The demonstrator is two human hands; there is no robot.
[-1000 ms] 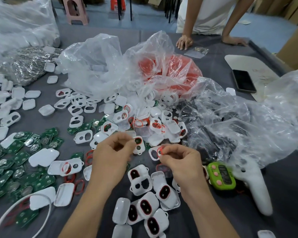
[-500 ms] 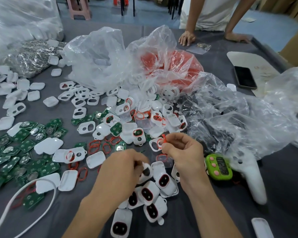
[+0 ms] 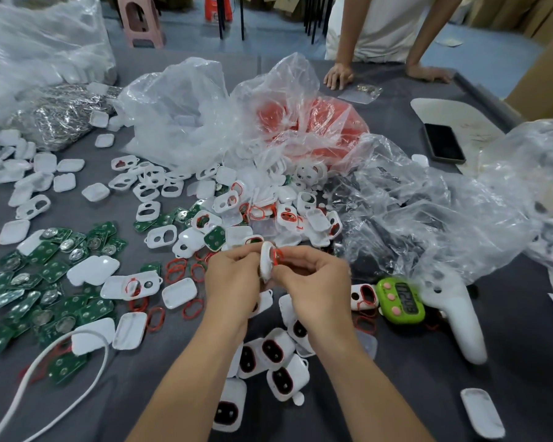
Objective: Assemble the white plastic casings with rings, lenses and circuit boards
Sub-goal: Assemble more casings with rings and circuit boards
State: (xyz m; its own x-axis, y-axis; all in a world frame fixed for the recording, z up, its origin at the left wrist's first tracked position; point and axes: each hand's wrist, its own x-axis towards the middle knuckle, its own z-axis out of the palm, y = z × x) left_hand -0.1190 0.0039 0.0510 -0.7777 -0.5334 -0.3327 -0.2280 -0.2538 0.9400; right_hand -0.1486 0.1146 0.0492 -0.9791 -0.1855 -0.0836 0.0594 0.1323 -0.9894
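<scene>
Head view: left hand (image 3: 233,282) grip pinches white casing (image 3: 266,260) edge-on above surface (image 3: 508,393), near front edge; right hand (image 3: 313,282) grip pinches red ring (image 3: 278,255) at opening, likely for seating.

Bright, even overhead light, soft shadows, glare on the plastic bags (image 3: 316,122), wide-angle bending and blur at edges

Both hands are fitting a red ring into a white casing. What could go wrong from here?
1. The red ring looks only partly seated in the white casing that the left hand and right hand hold; it may spring out or sit twisted.
2. If dropped, it could get lost among the loose rings on the table.
3. The forearms pass just over the finished casings and might scatter them.
</scene>
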